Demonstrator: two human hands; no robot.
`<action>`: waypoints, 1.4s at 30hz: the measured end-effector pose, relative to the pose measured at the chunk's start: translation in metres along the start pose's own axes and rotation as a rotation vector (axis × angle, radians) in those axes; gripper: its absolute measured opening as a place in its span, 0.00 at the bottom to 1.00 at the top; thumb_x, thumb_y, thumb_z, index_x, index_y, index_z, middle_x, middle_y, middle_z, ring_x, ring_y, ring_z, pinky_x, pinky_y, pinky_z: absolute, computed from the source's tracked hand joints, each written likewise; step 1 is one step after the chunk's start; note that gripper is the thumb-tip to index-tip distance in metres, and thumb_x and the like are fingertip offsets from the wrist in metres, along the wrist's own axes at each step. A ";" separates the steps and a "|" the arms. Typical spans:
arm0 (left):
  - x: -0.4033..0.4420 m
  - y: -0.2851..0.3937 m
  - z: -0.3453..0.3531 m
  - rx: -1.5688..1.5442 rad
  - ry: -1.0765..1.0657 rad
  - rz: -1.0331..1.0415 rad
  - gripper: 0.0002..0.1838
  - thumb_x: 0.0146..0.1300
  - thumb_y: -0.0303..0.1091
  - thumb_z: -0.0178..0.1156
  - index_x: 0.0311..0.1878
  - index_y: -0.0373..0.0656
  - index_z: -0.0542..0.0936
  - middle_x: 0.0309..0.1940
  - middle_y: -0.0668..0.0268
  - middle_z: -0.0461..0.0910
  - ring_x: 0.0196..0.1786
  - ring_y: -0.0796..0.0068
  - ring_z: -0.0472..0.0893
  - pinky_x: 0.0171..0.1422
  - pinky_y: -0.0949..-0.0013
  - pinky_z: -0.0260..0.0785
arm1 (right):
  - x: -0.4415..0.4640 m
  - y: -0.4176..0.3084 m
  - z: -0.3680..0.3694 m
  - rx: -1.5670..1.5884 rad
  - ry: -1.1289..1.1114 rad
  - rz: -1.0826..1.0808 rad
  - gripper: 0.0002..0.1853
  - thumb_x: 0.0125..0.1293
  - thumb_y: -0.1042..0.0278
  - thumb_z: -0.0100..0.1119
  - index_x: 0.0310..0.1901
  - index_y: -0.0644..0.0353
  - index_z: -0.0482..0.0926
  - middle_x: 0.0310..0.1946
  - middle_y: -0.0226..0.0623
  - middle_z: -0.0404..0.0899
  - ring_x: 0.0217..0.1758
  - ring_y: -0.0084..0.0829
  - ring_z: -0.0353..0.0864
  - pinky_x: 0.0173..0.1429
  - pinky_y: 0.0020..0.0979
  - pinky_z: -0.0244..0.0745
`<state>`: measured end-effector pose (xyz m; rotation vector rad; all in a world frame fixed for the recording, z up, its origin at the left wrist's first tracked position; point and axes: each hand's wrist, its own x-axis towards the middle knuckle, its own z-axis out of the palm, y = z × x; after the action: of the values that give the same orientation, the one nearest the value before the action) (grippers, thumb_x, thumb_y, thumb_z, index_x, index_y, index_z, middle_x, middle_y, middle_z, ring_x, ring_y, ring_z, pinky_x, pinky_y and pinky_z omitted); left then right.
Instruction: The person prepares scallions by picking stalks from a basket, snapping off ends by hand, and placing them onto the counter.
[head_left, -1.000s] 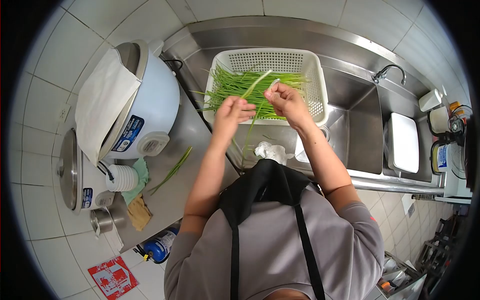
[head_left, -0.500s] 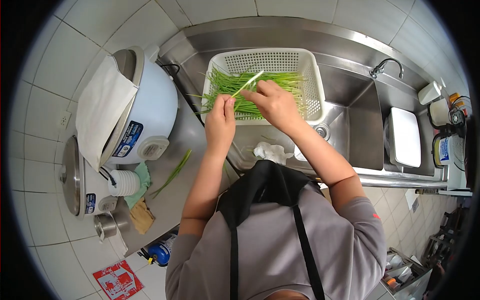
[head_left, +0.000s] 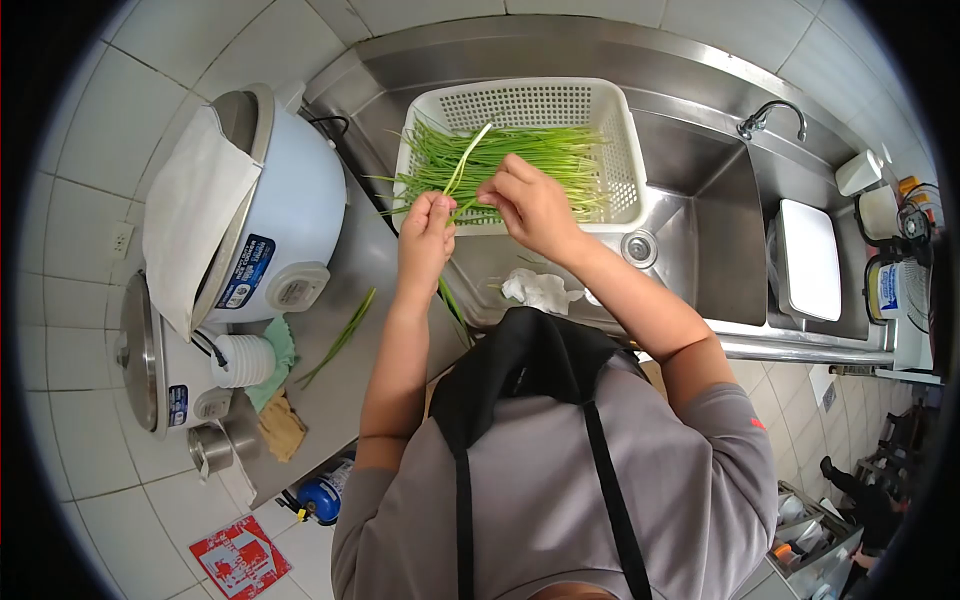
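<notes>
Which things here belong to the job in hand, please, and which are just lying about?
Seemingly in the job:
left hand
right hand
green stalks
basket

Apparently just lying about:
large cooker
green cloth
brown cloth

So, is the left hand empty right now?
No, the left hand pinches pale-ended greens at the near edge of the white basket.

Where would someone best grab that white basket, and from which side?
I'd take the basket by its rim at the two short ends, coming in from left and right. The rim stands above the green stalks lying inside. The right end looks clear; at the left end, stalk tips poke over the edge, so fingers there should probably avoid pinching them.
</notes>
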<state>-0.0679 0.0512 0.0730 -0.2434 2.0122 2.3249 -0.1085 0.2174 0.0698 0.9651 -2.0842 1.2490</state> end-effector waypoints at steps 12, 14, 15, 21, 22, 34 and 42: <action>-0.011 -0.004 -0.015 -0.177 0.077 -0.008 0.10 0.70 0.38 0.44 0.38 0.42 0.69 0.15 0.77 0.57 0.13 0.90 0.53 0.16 0.82 0.42 | -0.070 0.020 0.032 0.273 -0.511 0.364 0.04 0.52 0.75 0.57 0.31 0.63 0.78 0.28 0.41 0.74 0.34 0.40 0.75 0.39 0.35 0.70; -0.012 -0.003 -0.016 -0.268 -0.006 -0.063 0.10 0.70 0.38 0.44 0.38 0.42 0.69 0.15 0.76 0.57 0.13 0.90 0.53 0.16 0.82 0.43 | -0.077 0.024 0.042 0.217 -0.459 0.181 0.07 0.50 0.75 0.57 0.33 0.62 0.79 0.28 0.40 0.75 0.33 0.43 0.75 0.39 0.36 0.71; -0.014 -0.004 -0.017 -0.321 -0.064 -0.095 0.10 0.70 0.38 0.43 0.38 0.42 0.68 0.15 0.76 0.57 0.13 0.89 0.53 0.16 0.82 0.43 | -0.073 0.018 0.042 0.193 -0.432 0.090 0.08 0.49 0.76 0.57 0.33 0.61 0.80 0.28 0.40 0.75 0.33 0.45 0.75 0.39 0.37 0.71; -0.012 -0.014 -0.029 -0.607 -0.454 -0.274 0.11 0.70 0.39 0.41 0.38 0.42 0.67 0.15 0.77 0.56 0.12 0.89 0.53 0.15 0.83 0.44 | -0.008 -0.003 0.007 0.763 -0.231 0.767 0.08 0.58 0.68 0.59 0.36 0.63 0.79 0.24 0.29 0.76 0.27 0.21 0.75 0.32 0.26 0.70; -0.012 -0.016 -0.029 -0.632 -0.508 -0.302 0.11 0.70 0.40 0.41 0.38 0.42 0.67 0.15 0.78 0.56 0.12 0.89 0.52 0.15 0.83 0.44 | 0.001 -0.004 0.003 0.820 -0.199 0.747 0.09 0.59 0.67 0.60 0.36 0.63 0.79 0.24 0.28 0.76 0.27 0.18 0.73 0.31 0.23 0.68; -0.016 -0.002 -0.003 -0.011 -0.278 0.069 0.15 0.70 0.43 0.43 0.41 0.39 0.70 0.18 0.77 0.58 0.14 0.90 0.52 0.16 0.84 0.43 | 0.022 -0.002 0.010 0.849 -0.197 0.656 0.08 0.58 0.67 0.63 0.32 0.63 0.79 0.22 0.23 0.74 0.22 0.13 0.65 0.26 0.18 0.62; -0.018 0.006 -0.015 -0.324 -0.299 -0.121 0.15 0.70 0.42 0.43 0.34 0.41 0.70 0.14 0.77 0.56 0.13 0.89 0.52 0.16 0.82 0.43 | 0.021 0.002 0.006 0.617 -0.259 0.455 0.05 0.57 0.72 0.61 0.29 0.64 0.79 0.26 0.30 0.79 0.27 0.19 0.73 0.32 0.24 0.68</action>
<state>-0.0501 0.0367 0.0795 -0.0254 1.4460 2.4283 -0.1236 0.2060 0.0814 0.9641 -2.2344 2.1920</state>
